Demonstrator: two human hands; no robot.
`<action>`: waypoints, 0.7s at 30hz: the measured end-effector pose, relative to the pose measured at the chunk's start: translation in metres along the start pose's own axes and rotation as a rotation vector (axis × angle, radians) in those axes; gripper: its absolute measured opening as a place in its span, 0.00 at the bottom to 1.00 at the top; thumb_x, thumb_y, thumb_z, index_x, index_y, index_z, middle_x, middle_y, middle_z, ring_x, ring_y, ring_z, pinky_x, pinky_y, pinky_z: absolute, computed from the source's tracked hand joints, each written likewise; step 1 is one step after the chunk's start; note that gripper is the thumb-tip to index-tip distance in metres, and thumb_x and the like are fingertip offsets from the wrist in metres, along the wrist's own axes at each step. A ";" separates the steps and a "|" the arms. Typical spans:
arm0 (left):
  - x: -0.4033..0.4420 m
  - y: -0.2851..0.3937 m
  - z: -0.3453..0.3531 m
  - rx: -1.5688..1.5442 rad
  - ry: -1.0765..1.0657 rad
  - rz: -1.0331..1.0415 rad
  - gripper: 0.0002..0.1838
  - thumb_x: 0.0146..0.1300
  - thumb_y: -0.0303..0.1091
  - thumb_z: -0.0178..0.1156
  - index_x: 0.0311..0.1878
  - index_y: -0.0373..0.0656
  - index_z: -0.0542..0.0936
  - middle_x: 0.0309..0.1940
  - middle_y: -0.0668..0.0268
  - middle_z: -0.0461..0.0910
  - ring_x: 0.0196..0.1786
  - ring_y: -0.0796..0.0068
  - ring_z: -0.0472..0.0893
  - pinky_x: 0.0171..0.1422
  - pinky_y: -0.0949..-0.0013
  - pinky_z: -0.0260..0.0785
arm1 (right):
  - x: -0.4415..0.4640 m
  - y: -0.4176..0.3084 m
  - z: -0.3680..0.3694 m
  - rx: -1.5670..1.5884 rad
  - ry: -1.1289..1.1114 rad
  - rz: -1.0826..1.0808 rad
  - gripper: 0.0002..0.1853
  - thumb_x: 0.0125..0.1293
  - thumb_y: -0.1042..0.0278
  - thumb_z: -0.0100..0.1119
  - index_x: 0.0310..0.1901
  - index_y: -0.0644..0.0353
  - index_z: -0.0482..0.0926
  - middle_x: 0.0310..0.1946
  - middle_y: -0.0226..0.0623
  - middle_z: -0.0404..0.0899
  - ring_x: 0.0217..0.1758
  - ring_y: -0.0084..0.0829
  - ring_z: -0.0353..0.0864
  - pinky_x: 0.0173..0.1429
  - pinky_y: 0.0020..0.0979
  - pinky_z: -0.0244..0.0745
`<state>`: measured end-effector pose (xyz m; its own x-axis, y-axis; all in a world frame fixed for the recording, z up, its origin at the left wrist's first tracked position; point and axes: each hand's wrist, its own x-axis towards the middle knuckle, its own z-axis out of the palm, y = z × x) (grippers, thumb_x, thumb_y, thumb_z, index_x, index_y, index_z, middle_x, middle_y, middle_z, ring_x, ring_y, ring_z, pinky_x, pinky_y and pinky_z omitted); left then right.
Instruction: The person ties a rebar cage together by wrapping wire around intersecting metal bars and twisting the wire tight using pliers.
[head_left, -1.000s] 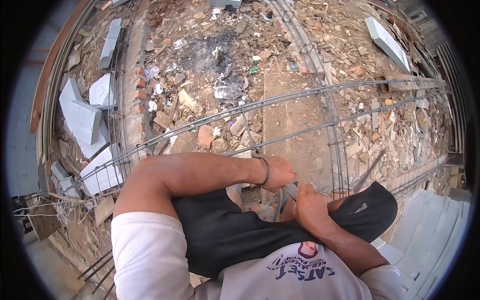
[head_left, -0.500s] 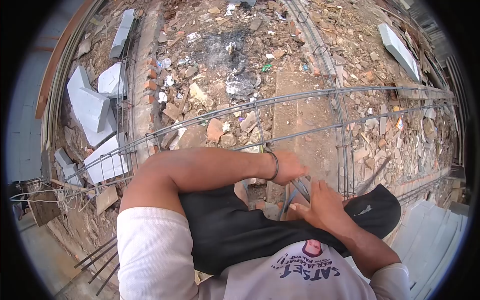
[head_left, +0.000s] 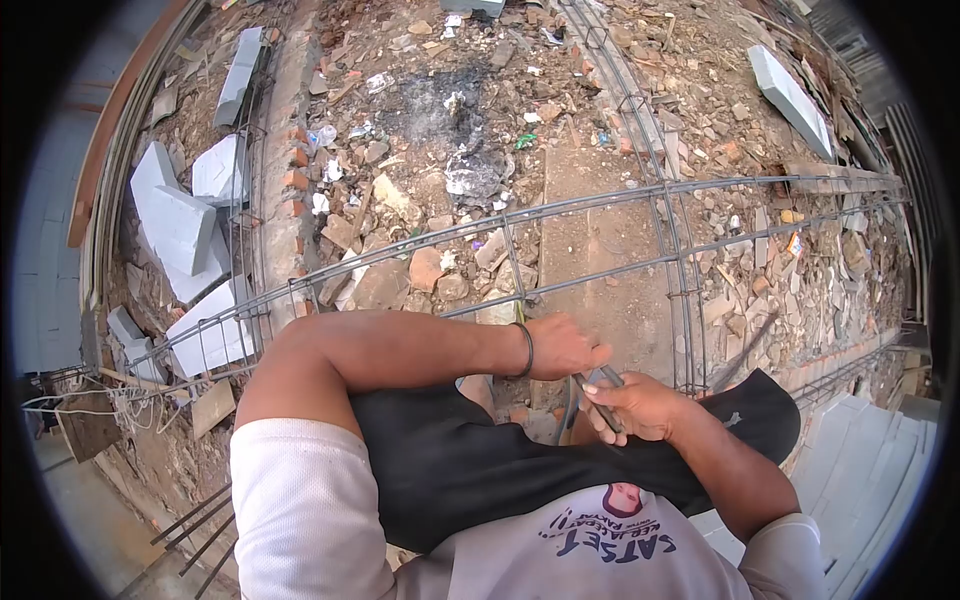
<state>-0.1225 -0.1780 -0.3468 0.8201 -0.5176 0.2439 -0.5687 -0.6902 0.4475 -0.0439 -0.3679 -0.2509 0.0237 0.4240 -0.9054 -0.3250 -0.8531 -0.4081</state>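
Observation:
My left hand [head_left: 562, 346], with a dark band at the wrist, is closed beside the upper end of a grey metal tool; its fingers hide what they grip. My right hand [head_left: 645, 405] has its fingers curled round the grey tool [head_left: 604, 412], which looks like pincers or pliers. Both hands are close together above my lap, over dark cloth [head_left: 450, 460]. Just beyond them runs a long rebar cage [head_left: 512, 262] with thin square ties, crossed by another cage [head_left: 680, 270].
Rubble and brick pieces [head_left: 425, 270] cover the ground ahead. Pale blocks [head_left: 180, 235] lie at the left, another [head_left: 790, 98] at the upper right, and a stack of pale panels [head_left: 860, 470] at the lower right. Bar ends [head_left: 195, 525] stick out at the lower left.
My right hand had its fingers stretched beside the tool half a second ago; now they are curled round it. My left hand has shifted slightly left and down.

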 end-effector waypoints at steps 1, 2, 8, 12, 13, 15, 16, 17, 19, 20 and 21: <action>0.005 -0.005 -0.004 -0.076 -0.149 -0.029 0.26 0.51 0.34 0.68 0.52 0.41 0.70 0.30 0.56 0.80 0.33 0.47 0.84 0.35 0.47 0.74 | -0.004 -0.011 0.000 0.179 -0.138 0.106 0.24 0.72 0.49 0.60 0.53 0.66 0.75 0.27 0.38 0.81 0.27 0.33 0.85 0.26 0.31 0.78; 0.009 -0.008 -0.008 -0.075 -0.146 -0.036 0.26 0.51 0.34 0.68 0.52 0.41 0.70 0.30 0.56 0.80 0.33 0.47 0.84 0.35 0.47 0.74 | -0.013 -0.025 0.005 -0.309 0.035 0.002 0.29 0.70 0.47 0.63 0.54 0.70 0.74 0.32 0.42 0.81 0.31 0.38 0.86 0.34 0.35 0.81; 0.028 -0.016 -0.021 -0.241 -0.365 -0.105 0.22 0.47 0.27 0.67 0.47 0.37 0.72 0.26 0.50 0.81 0.36 0.46 0.84 0.37 0.46 0.74 | -0.009 -0.001 0.035 -1.307 0.737 -0.350 0.32 0.66 0.48 0.65 0.54 0.75 0.72 0.47 0.54 0.78 0.41 0.54 0.85 0.50 0.47 0.79; 0.012 -0.006 -0.010 -0.151 -0.144 -0.046 0.28 0.48 0.29 0.68 0.54 0.37 0.71 0.33 0.52 0.83 0.37 0.47 0.85 0.39 0.48 0.76 | 0.006 -0.001 0.003 -0.685 0.286 -0.256 0.30 0.66 0.51 0.66 0.55 0.72 0.71 0.33 0.52 0.82 0.33 0.51 0.85 0.43 0.44 0.80; 0.006 -0.002 -0.010 -0.090 0.063 0.067 0.31 0.48 0.30 0.69 0.56 0.37 0.70 0.36 0.52 0.83 0.37 0.47 0.85 0.40 0.48 0.76 | 0.005 -0.003 0.004 -0.676 0.283 -0.253 0.30 0.66 0.51 0.66 0.55 0.72 0.71 0.33 0.52 0.82 0.33 0.51 0.85 0.43 0.44 0.80; 0.003 0.002 -0.008 -0.071 -0.071 0.015 0.33 0.48 0.31 0.69 0.59 0.37 0.68 0.37 0.52 0.83 0.38 0.48 0.85 0.40 0.49 0.77 | -0.006 -0.017 0.008 -0.615 0.257 -0.200 0.27 0.66 0.54 0.66 0.55 0.70 0.72 0.32 0.51 0.81 0.33 0.48 0.85 0.41 0.45 0.78; 0.003 0.003 -0.010 -0.048 -0.198 -0.042 0.35 0.49 0.32 0.69 0.61 0.37 0.67 0.39 0.53 0.83 0.38 0.48 0.85 0.40 0.51 0.77 | -0.012 -0.026 0.010 -0.590 0.241 -0.173 0.26 0.65 0.56 0.66 0.54 0.69 0.73 0.32 0.50 0.81 0.33 0.47 0.84 0.41 0.45 0.78; 0.001 0.003 -0.012 -0.052 -0.196 -0.050 0.35 0.49 0.32 0.69 0.61 0.37 0.67 0.39 0.53 0.83 0.38 0.48 0.85 0.40 0.51 0.77 | -0.017 -0.032 0.013 -0.567 0.221 -0.145 0.25 0.65 0.57 0.66 0.54 0.68 0.73 0.32 0.49 0.81 0.33 0.46 0.84 0.40 0.46 0.77; 0.000 0.005 -0.033 -0.191 -0.393 -0.151 0.36 0.48 0.34 0.71 0.61 0.35 0.69 0.39 0.52 0.83 0.40 0.47 0.85 0.41 0.50 0.77 | -0.017 -0.027 0.019 -0.544 0.192 -0.123 0.23 0.65 0.59 0.66 0.54 0.67 0.73 0.31 0.49 0.80 0.33 0.45 0.84 0.39 0.46 0.76; 0.000 0.007 -0.035 -0.189 -0.398 -0.154 0.36 0.48 0.34 0.71 0.61 0.35 0.69 0.39 0.52 0.83 0.40 0.47 0.85 0.41 0.50 0.77 | -0.018 -0.013 0.026 -0.965 0.438 -0.346 0.24 0.62 0.61 0.67 0.55 0.67 0.72 0.34 0.48 0.79 0.37 0.45 0.83 0.42 0.47 0.75; 0.003 0.009 -0.038 -0.245 -0.409 -0.253 0.30 0.50 0.35 0.70 0.55 0.36 0.72 0.38 0.51 0.83 0.40 0.46 0.85 0.43 0.51 0.76 | -0.016 -0.005 0.028 -1.380 0.696 -0.574 0.26 0.59 0.64 0.68 0.56 0.67 0.72 0.37 0.47 0.78 0.41 0.46 0.81 0.45 0.47 0.74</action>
<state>-0.1232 -0.1665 -0.3094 0.8101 -0.5389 -0.2311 -0.2847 -0.7060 0.6485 -0.0688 -0.3619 -0.2312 0.3534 0.8757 -0.3291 0.9008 -0.4134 -0.1328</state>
